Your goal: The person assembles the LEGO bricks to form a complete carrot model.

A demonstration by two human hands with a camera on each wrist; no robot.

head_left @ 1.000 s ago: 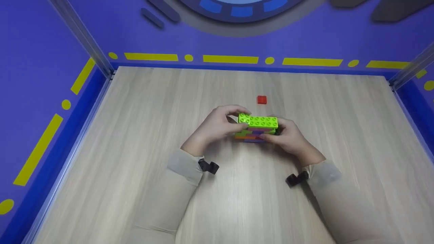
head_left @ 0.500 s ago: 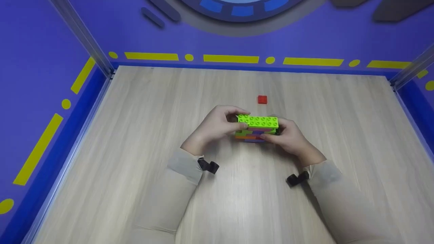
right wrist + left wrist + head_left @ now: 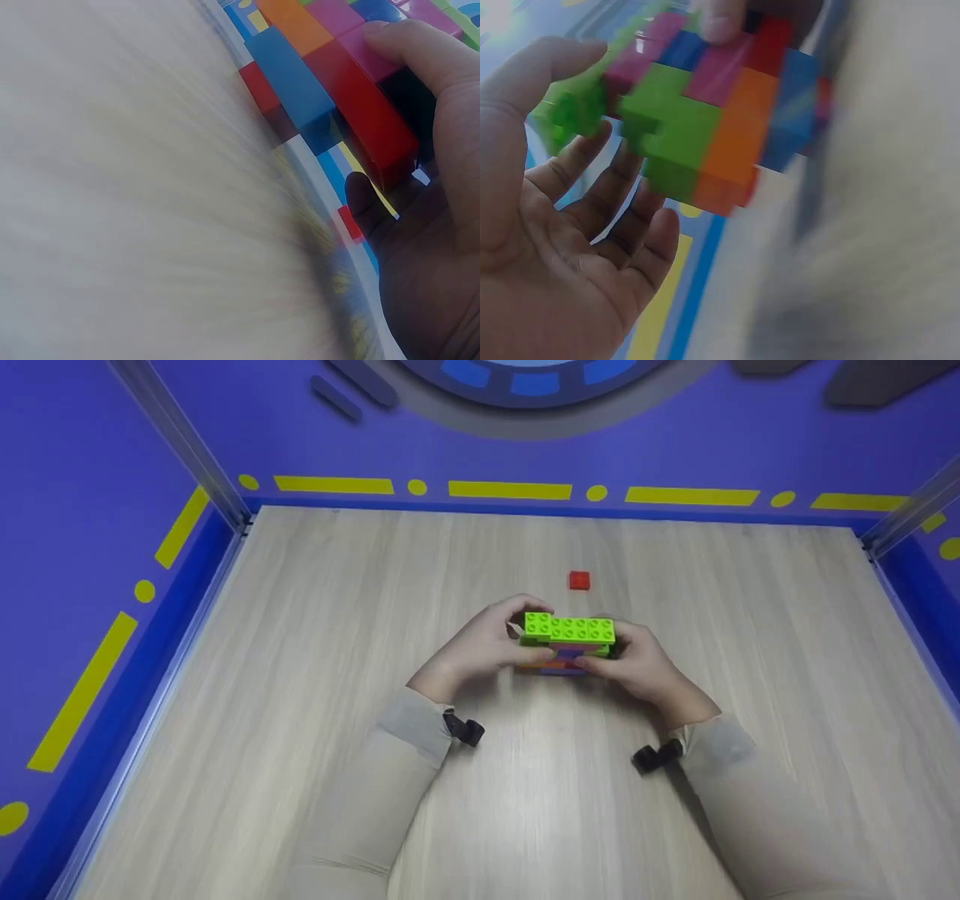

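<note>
A block of stacked toy building bricks (image 3: 564,652) stands between the two hands in the head view, its studded lime-green top row (image 3: 574,629) facing up. Its side shows green, orange, blue, red and magenta bricks in the left wrist view. The right hand (image 3: 637,660) grips the right end, its thumb (image 3: 401,41) pressed on a magenta brick and its other fingers partly hidden behind. Around the left end, the left hand (image 3: 484,641) has its thumb in front and fingers behind. In the left wrist view those fingers (image 3: 604,199) are spread and relaxed beside the green bricks.
A single small red brick (image 3: 579,580) lies on the wood-grain table (image 3: 525,810) beyond the block. Blue panels with yellow marks (image 3: 510,490) close off the back and sides. Each sleeve cuff bears a black wrist camera (image 3: 465,730).
The left thumb has slid down from the lime-green top row to the block's lower front, and the left hand has loosened. The right hand and the block have hardly moved.
</note>
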